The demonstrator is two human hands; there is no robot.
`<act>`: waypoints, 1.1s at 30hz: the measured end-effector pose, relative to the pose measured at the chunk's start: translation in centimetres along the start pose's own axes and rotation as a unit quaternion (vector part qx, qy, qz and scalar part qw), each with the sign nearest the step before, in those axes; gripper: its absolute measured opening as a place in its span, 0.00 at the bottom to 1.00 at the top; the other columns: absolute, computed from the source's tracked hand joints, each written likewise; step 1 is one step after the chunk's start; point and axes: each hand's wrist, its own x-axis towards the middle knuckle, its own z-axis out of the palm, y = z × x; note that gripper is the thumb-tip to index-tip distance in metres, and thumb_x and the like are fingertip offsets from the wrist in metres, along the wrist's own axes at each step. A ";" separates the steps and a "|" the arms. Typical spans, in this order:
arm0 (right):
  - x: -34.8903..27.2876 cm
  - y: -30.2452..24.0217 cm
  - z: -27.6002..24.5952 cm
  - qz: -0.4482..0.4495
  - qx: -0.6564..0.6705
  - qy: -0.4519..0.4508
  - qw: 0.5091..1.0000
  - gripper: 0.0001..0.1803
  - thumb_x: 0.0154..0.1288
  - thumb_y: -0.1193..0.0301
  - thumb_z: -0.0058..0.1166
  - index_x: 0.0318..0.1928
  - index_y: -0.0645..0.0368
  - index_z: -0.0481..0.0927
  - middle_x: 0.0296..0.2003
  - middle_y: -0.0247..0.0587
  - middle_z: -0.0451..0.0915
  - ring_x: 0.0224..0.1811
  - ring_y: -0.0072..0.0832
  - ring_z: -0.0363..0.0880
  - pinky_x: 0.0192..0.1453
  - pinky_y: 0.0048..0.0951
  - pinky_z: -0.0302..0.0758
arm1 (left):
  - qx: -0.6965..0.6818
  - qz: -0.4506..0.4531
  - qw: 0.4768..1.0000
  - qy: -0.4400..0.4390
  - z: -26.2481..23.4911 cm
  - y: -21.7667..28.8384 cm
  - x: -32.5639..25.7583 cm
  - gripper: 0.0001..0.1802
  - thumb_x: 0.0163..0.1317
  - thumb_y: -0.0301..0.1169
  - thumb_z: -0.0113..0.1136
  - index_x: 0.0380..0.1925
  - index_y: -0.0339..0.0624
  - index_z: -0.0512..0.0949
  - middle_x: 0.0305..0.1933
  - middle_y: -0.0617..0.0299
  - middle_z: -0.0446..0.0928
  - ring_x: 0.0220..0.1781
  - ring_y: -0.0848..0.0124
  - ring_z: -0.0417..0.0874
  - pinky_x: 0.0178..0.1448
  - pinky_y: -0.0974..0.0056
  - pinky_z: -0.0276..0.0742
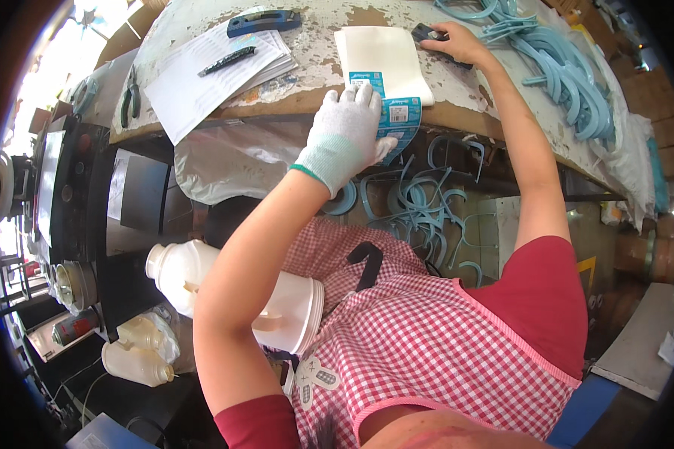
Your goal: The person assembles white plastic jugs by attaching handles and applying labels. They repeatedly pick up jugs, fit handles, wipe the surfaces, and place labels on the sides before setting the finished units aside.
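My left hand (346, 133), in a white knit glove with a green cuff, presses on a blue-and-white printed label card (397, 112) at the near edge of the worn workbench (314, 52). The card sticks out from under a stack of white sheets (382, 56). My bare right hand (454, 41) reaches to the far side of the stack and rests on a small dark tool (430, 34); how firmly it grips it is unclear.
A stack of lined papers (210, 67) with a black pen (227, 60) and a blue-black tool (264, 22) lies left. Light-blue curved plastic pieces (569, 75) pile at the right and more (419, 206) lie below the bench. White plastic jugs (187, 273) sit low left.
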 end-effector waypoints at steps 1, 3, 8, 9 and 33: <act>-0.7 -0.3 -0.1 0.008 0.037 0.010 0.999 0.40 0.63 0.43 0.70 0.64 0.60 0.83 0.60 0.59 0.82 0.61 0.47 0.82 0.63 0.43 0.79 | 0.005 -0.003 1.000 0.010 0.2 0.1 -0.1 0.41 0.69 0.57 0.64 0.67 0.33 0.71 0.74 0.46 0.71 0.79 0.54 0.70 0.79 0.50 0.67; -1.1 -3.0 -0.2 -0.072 0.037 0.116 0.990 0.35 0.67 0.45 0.68 0.64 0.56 0.83 0.58 0.51 0.84 0.59 0.44 0.84 0.64 0.40 0.78 | 0.020 -0.011 0.999 0.030 0.8 -0.1 -0.2 0.41 0.68 0.57 0.64 0.67 0.32 0.71 0.74 0.46 0.71 0.78 0.54 0.70 0.78 0.50 0.68; 0.5 -12.8 0.1 -0.221 0.151 0.082 0.960 0.27 0.63 0.56 0.68 0.56 0.60 0.84 0.50 0.59 0.82 0.55 0.51 0.80 0.59 0.47 0.77 | -0.010 -0.012 1.000 0.003 0.2 -0.3 -0.2 0.41 0.68 0.55 0.66 0.68 0.34 0.70 0.76 0.46 0.69 0.77 0.51 0.71 0.79 0.51 0.68; 1.2 -13.9 0.6 -0.190 0.147 0.032 0.970 0.27 0.63 0.57 0.68 0.58 0.60 0.84 0.53 0.57 0.81 0.58 0.52 0.78 0.63 0.47 0.75 | 0.000 -0.007 1.000 0.022 0.5 -0.5 -0.2 0.41 0.67 0.55 0.66 0.68 0.35 0.70 0.76 0.46 0.69 0.77 0.51 0.71 0.78 0.51 0.68; -7.2 -12.8 6.5 -0.170 0.230 0.315 0.905 0.09 0.64 0.59 0.72 0.42 0.46 0.93 0.37 0.32 0.90 0.38 0.31 0.90 0.43 0.30 0.82 | -0.268 -0.364 0.824 0.342 2.7 -4.3 -34.5 0.17 0.83 0.30 0.45 0.44 0.32 0.83 0.53 0.56 0.85 0.57 0.69 0.82 0.69 0.62 0.72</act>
